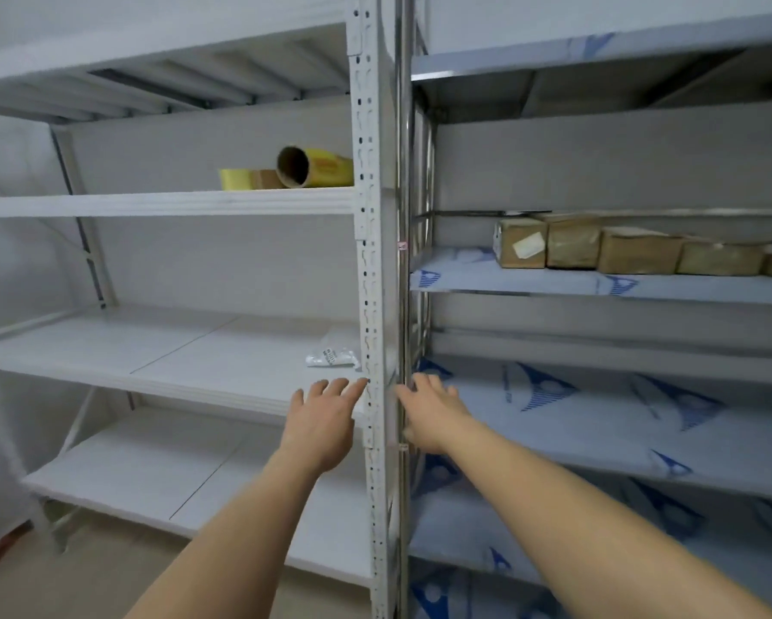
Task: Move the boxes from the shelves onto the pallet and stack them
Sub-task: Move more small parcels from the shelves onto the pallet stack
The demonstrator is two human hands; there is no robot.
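Observation:
Several brown cardboard boxes (634, 248) stand in a row on an upper shelf (554, 283) of the right-hand rack, the leftmost one bearing a white label. My left hand (323, 417) and my right hand (431, 411) are both stretched forward at waist height, fingers straight and spread, holding nothing. They flank the perforated white upright post (373, 306) between the two racks, well below and left of the boxes. No pallet is in view.
The left white rack holds a yellow roll with a cardboard core (312, 167), a flat yellow item (245, 178) and a small clear plastic bag (332, 357). The right rack's shelves are covered in blue-printed film (598, 408). A beige floor (84, 574) lies below.

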